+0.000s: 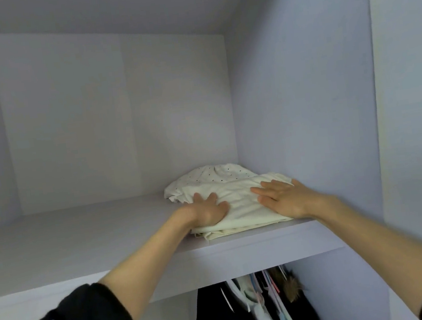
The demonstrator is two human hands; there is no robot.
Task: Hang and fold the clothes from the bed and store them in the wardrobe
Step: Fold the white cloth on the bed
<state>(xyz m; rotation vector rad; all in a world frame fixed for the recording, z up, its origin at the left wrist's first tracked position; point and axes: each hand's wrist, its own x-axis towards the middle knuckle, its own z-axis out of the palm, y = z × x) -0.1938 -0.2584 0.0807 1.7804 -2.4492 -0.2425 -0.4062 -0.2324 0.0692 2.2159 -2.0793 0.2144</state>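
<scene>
A folded cream garment (238, 196) lies on the upper wardrobe shelf (82, 244), near its front edge and close to the right wall. Behind it sits another pale folded piece with small dark dots (211, 174). My left hand (207, 211) presses on the left part of the cream garment, fingers slightly bent into the cloth. My right hand (279, 198) lies flat on its right part with straight fingers. Both forearms reach up from dark sleeves.
The shelf's left and back stretch away bare to the white back panel (119, 118). The wardrobe side wall (306, 121) stands just right of the garments. Below the shelf hang several clothes (262, 307), dark and pale, on hangers.
</scene>
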